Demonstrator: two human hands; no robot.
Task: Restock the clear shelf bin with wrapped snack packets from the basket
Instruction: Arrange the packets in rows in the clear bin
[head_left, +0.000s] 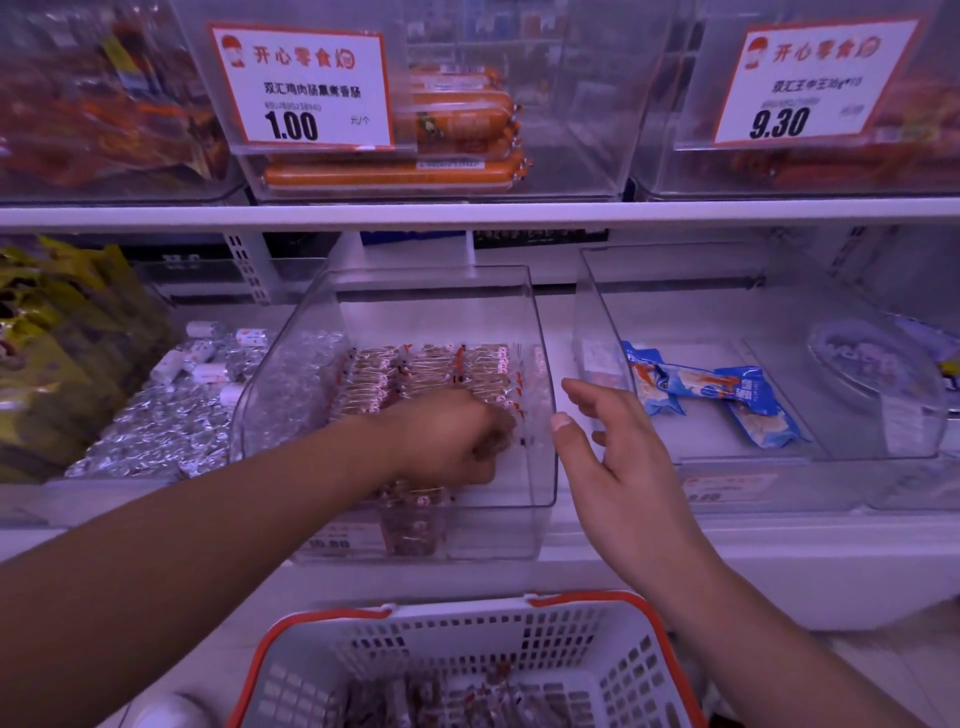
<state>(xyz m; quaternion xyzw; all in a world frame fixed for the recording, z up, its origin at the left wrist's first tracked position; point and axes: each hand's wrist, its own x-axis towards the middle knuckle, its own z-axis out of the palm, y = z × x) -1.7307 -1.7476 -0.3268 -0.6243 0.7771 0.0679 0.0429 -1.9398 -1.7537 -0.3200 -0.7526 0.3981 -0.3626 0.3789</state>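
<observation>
Clear plastic shelf bin (540, 467) at frame centre, rows of wrapped snack packets (431, 371) along its back half. Foil-wrapped sweets (156, 431) in bin to left; blue packets (727, 395) in bin to right; orange sausages (415, 174) on upper shelf behind price tag (304, 85). White basket (467, 665) with red rim at bottom centre, more packets inside. Left hand (447, 441) inside bin, fingers curled round packets. Right hand (618, 457) beside bin's right wall, fingers spread loose, holding nothing.
</observation>
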